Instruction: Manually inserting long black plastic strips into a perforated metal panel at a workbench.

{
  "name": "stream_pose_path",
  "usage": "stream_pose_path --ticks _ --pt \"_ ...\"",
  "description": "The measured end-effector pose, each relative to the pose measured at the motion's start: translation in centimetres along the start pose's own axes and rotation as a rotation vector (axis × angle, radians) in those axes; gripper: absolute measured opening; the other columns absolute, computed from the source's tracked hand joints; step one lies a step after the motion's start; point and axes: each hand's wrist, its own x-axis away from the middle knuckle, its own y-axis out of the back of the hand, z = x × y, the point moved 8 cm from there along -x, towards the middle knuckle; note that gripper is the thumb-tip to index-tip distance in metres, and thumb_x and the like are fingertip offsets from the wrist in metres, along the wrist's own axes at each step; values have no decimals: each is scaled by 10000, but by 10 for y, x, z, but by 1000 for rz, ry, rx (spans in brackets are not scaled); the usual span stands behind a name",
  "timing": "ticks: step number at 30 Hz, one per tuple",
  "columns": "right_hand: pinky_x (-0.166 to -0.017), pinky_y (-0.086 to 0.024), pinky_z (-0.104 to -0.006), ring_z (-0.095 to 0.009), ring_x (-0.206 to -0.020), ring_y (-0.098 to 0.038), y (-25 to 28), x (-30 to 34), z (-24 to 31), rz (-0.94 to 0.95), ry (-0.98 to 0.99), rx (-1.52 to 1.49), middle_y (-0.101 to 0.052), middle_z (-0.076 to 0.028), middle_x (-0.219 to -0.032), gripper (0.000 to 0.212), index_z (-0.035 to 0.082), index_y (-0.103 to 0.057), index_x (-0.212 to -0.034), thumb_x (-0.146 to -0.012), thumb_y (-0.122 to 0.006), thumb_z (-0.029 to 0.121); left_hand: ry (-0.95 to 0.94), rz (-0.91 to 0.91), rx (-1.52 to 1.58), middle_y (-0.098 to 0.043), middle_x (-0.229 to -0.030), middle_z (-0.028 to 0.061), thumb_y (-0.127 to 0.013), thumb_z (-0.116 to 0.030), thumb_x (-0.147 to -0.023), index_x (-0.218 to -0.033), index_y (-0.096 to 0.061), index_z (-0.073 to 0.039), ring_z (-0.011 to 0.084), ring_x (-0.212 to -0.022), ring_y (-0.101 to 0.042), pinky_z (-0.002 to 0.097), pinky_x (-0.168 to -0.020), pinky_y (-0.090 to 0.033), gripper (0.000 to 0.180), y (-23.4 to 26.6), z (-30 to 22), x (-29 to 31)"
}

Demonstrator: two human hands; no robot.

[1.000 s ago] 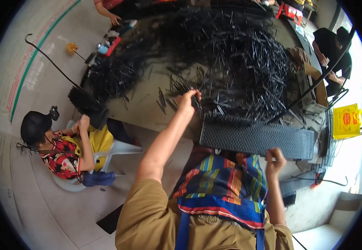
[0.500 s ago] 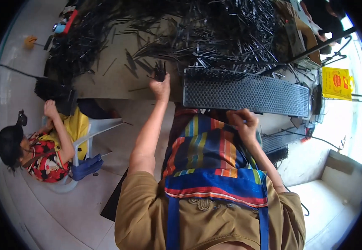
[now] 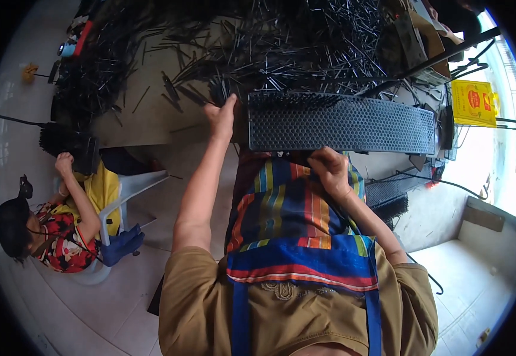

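Observation:
My left hand [image 3: 221,118] is closed around a small bundle of thin black strips [image 3: 220,91], whose ends fan out above the fingers. It is just left of a long black panel [image 3: 341,126] covered in small holes, with dark strips standing along its far edge. Right below the panel's near edge is my right hand [image 3: 331,171], fingers curled together. Whatever those fingers pinch, if anything, is too small or hidden to make out. A wide heap of loose black strips [image 3: 323,35] covers the table beyond the panel.
A dark bar [image 3: 442,59] slants over the panel's right end, near a cardboard box [image 3: 430,44] and a yellow bag [image 3: 474,104]. At left, a seated co-worker handles a black bristled piece [image 3: 71,145]. Another perforated panel [image 3: 394,188] lies lower right.
My left hand has shifted slightly left and up, its strips still held. The right hand has moved left along the panel's near edge, fingers curled closer in. The whole view has shifted a little.

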Motion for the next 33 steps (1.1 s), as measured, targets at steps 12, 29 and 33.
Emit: stream_pose_path --ticks 12,29,33 --pt "-931 -483 -368 -205 -1001 -647 -78 -78 73 426 -194 -660 -677 -112 -1028 597 27 -500 -1338 -873 -661 365 799 571 720 -644 -758 85 -657 -124 -849 -926 -623 -5 180 -638 -645 336 -597 -561 146 -8 -124 94" --pt "-846 -556 -363 -252 -925 -680 -113 -77 103 595 -183 -1154 -689 -181 -1045 414 -12 -591 -1232 -869 -663 174 807 756 978 -623 -841 86 -745 -117 -782 -1038 -598 -15 174 -697 -626 321 -637 -552 313 -24 -143 168" --pt "-777 -548 -300 -188 -859 -659 -101 -73 89 483 -271 -724 -692 -117 -947 354 -25 -572 -1228 -901 -606 105 892 758 984 -641 -856 96 -734 -102 -780 -1047 -598 -8 189 -704 -651 333 -645 -570 314 -31 -128 177"
